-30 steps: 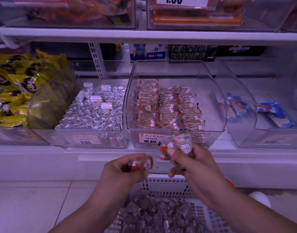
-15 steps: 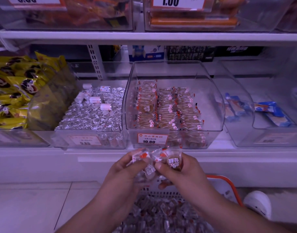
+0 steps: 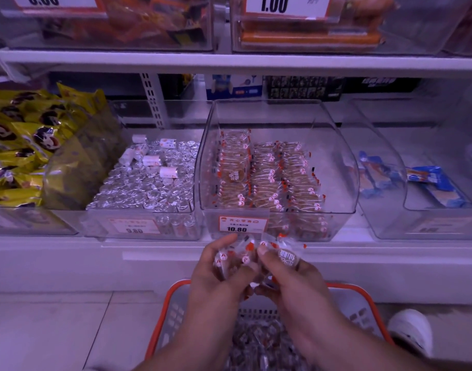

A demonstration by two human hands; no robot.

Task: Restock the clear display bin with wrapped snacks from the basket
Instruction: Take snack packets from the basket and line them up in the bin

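Wrapped snacks (image 3: 245, 259): small clear-wrapped cluster held between both hands, just below the bin front, above the basket (image 3: 177, 287). Left hand (image 3: 218, 274) and right hand (image 3: 291, 274) closed on packets. Display bin (image 3: 344, 167), centre shelf: three rows filled, right side bare. Advice: square the packets, lift clear of the front wall, set them upright in that gap.

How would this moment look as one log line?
left hand: holds clear-wrapped snacks | right hand: holds same | over orange-rimmed basket | clear display bin: part full
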